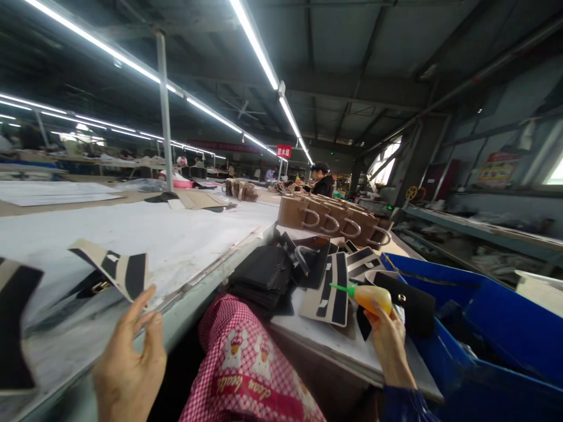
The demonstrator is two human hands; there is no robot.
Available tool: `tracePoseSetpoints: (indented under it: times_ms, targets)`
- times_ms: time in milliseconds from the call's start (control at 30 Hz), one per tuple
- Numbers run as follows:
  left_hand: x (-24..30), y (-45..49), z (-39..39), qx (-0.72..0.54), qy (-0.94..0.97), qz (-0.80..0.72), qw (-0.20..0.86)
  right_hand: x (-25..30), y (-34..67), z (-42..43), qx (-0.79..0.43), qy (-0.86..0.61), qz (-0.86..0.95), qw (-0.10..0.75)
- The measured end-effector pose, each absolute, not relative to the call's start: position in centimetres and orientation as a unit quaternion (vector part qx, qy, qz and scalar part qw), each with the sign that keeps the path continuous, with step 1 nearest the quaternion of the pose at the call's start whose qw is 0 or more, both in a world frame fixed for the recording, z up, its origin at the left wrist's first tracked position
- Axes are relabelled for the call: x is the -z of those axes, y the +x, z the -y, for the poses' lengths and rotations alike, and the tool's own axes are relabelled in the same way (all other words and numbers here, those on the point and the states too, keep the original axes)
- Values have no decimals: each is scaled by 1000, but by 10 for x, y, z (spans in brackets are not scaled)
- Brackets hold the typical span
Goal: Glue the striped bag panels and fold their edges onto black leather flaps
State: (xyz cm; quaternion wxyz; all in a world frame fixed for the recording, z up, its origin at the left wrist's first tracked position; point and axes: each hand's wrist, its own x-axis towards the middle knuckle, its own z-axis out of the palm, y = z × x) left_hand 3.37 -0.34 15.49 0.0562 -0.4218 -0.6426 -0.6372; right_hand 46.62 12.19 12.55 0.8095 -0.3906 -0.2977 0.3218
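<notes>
My left hand (129, 357) hovers at the edge of the long white table (185, 234), fingers spread, just below a beige and black cut piece (112, 266) that it touches with a fingertip. My right hand (387, 340) is closed round a small yellow glue bottle (372, 296) with a green nozzle pointing left. The nozzle sits over a beige piece with black stripes (329, 293) on a small work surface. Black leather pieces (264, 269) are stacked beside it. A pink checked apron (250, 363) covers my lap.
A blue plastic bin (505, 334) stands at the right. Brown bag bodies with handles (334, 217) line the bench beyond. Another black piece (15, 322) lies at the far left. A person in a dark cap (322, 179) works farther back.
</notes>
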Motion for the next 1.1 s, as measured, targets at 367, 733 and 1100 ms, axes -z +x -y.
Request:
tracePoseSetpoints:
  times_ms: [367, 733, 1100]
  targets:
    - [-124, 87, -18, 556, -581, 568, -177, -234, 448, -148, -276, -280, 354, 849]
    - [-80, 115, -25, 513, -611, 511, -320, -184, 446, -86, -459, -277, 298, 790]
    - [-88, 208, -50, 365, -670, 384, -520, -135, 436, -99, -551, -247, 232, 763]
